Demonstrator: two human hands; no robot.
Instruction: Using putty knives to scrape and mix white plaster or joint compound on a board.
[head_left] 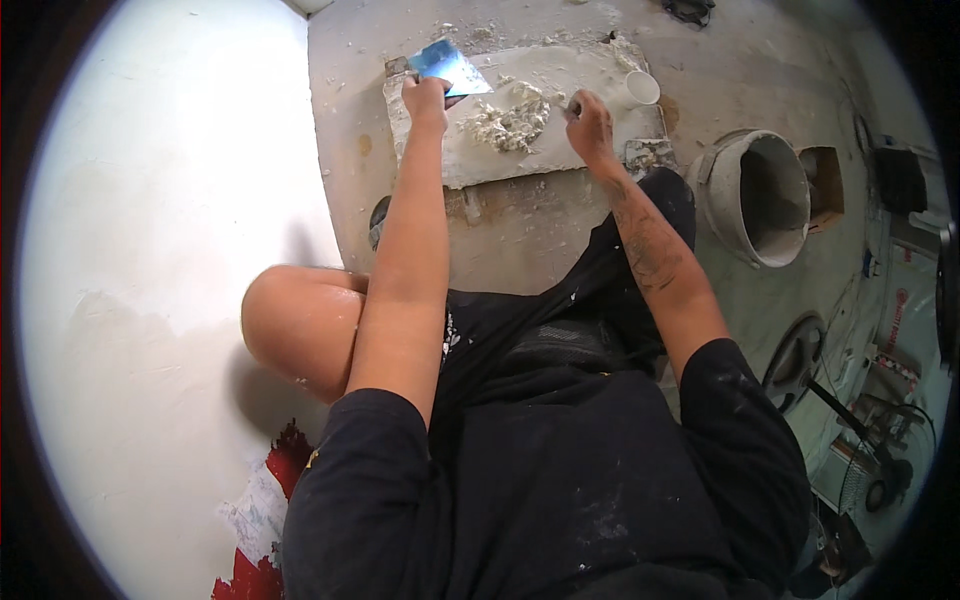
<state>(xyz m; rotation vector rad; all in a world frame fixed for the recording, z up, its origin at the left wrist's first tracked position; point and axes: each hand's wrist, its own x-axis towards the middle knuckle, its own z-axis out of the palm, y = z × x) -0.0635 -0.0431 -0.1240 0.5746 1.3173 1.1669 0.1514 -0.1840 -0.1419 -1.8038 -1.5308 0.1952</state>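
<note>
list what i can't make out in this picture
All in the head view:
- Grip of the flat blade: hidden by the left hand.
- Whether the right hand holds anything: its own curl hides this.
- Part of the cardboard box: behind the bucket.
- Rest of the black shirt: cut off by the lower edge.

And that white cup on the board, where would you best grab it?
Probably by the outer wall of the white cup, coming from the left, where the right hand is close. Its round mouth faces the camera, and that side wall shows uncovered.
</note>
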